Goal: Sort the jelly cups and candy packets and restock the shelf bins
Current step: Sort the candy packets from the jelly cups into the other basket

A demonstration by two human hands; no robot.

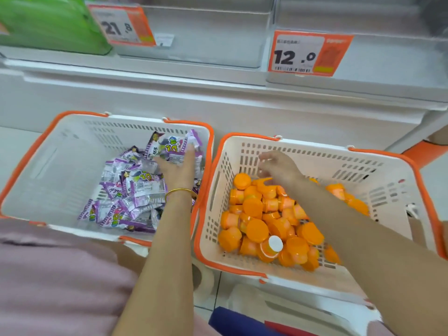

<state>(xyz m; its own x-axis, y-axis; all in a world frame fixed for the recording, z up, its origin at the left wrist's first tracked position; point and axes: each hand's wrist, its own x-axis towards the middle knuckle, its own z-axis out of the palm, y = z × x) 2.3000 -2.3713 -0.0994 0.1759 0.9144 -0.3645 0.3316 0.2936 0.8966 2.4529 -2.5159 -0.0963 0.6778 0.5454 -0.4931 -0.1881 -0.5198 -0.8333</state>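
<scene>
The left hand [178, 167] lies, fingers straight, on the candy packets [135, 190] in the centre-left basket [36, 146], and the right hand [278, 166] hovers, fingers loosely apart, over the jelly cups [257, 229] centre-right, so scooping unmixed handfuls for the upper shelf bins [206, 40] seems best.

You've got an orange 21.8 price tag [121, 25] and a 12.0 price tag [308, 54] up top, plus a blurry green pack [48, 23] far left.

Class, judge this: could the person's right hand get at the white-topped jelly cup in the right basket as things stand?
Probably yes. The white-topped jelly cup lies uncovered atop the pile in the right basket, where the right hand hovers; nothing blocks it.
</scene>
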